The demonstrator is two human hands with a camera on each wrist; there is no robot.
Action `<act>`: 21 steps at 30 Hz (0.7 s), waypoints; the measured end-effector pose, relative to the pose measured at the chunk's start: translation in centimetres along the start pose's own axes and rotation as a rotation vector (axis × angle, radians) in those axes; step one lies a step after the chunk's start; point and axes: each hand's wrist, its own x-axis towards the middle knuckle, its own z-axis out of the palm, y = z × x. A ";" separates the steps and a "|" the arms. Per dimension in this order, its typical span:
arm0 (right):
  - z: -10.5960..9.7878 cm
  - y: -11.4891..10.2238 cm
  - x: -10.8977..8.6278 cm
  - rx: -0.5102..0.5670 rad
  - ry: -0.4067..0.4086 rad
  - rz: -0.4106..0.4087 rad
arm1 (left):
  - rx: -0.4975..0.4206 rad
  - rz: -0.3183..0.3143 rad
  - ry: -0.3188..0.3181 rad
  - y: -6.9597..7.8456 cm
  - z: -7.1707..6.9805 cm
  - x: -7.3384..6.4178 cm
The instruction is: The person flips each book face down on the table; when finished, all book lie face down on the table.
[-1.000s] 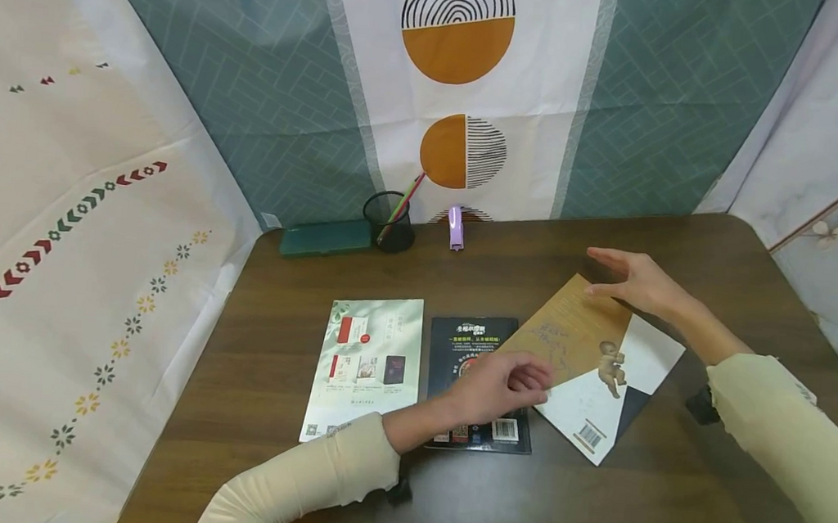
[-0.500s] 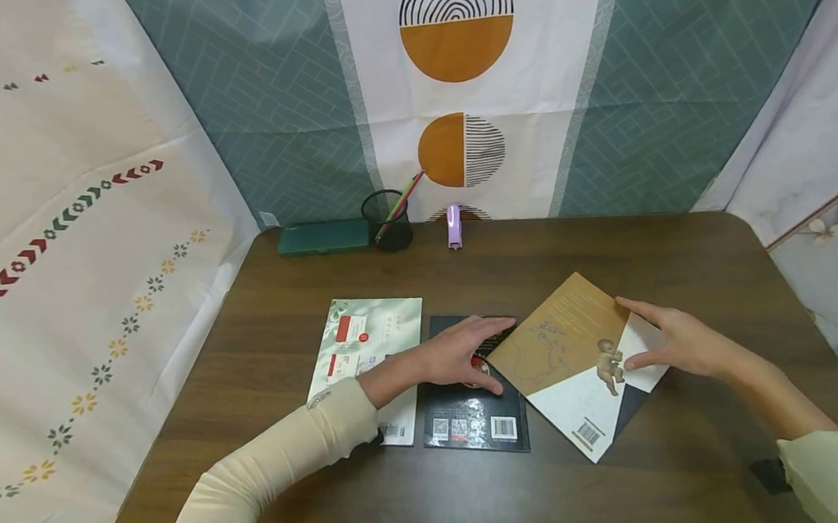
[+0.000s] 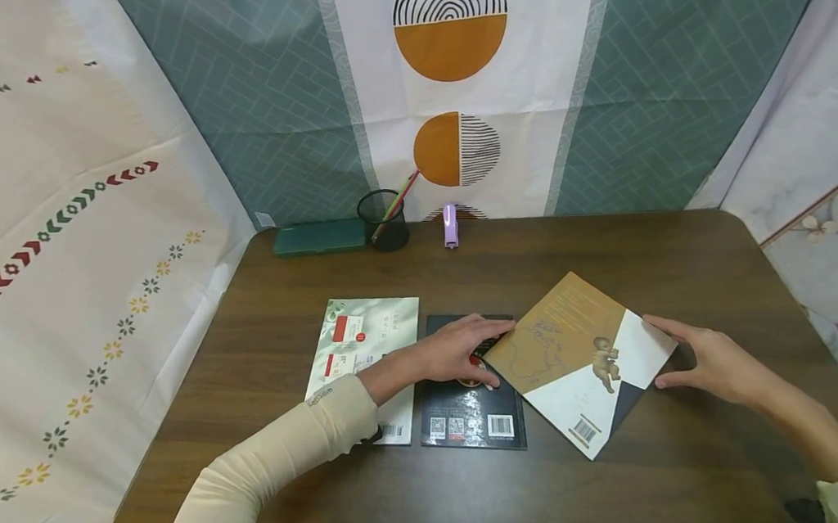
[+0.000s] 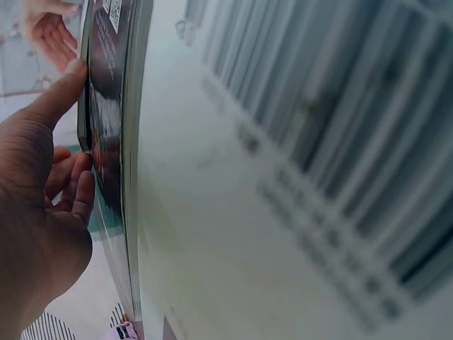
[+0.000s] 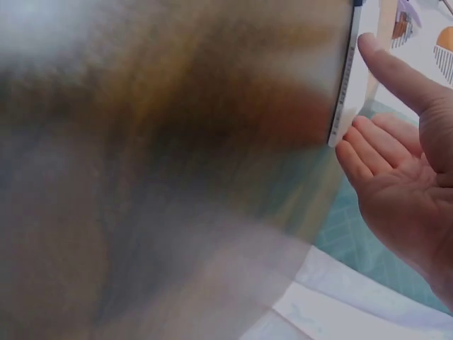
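A gold and white book [image 3: 567, 351] with a cherub figure and a barcode lies turned at an angle on the table. Its left corner overlaps a black book [image 3: 476, 422]. My left hand [image 3: 456, 351] is over the black book, thumb and fingers spread around that left corner. In the left wrist view, the thumb [image 4: 67, 88] and fingertips sit right at the book edges. At the opposite corner, my right hand [image 3: 721, 367] spreads thumb and fingers on either side, fingertips close to the edge. A pale green book [image 3: 378, 316] lies to the left, partly hidden by my left forearm.
Along the back edge of the brown table [image 3: 488, 505] stand a green case [image 3: 320, 237], a black mesh pen cup [image 3: 390, 235] with pencils, and a purple stapler [image 3: 450, 227]. Patterned cloths hang behind and beside the table.
My left hand has moved up and left, its fingers spreading at the angled book's left corner. My right hand has come down and right, from the book's top to its right corner.
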 end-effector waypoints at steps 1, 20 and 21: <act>0.1 0.0 -0.1 -0.012 0.016 -0.004 | 0.007 -0.003 -0.001 0.0 0.0 0.0; 0.7 0.5 0.2 -0.041 0.118 0.021 | 0.149 -0.007 -0.017 1.7 0.1 -0.2; 0.7 0.6 0.2 -0.040 0.117 0.025 | 0.154 -0.005 -0.021 1.8 0.2 -0.3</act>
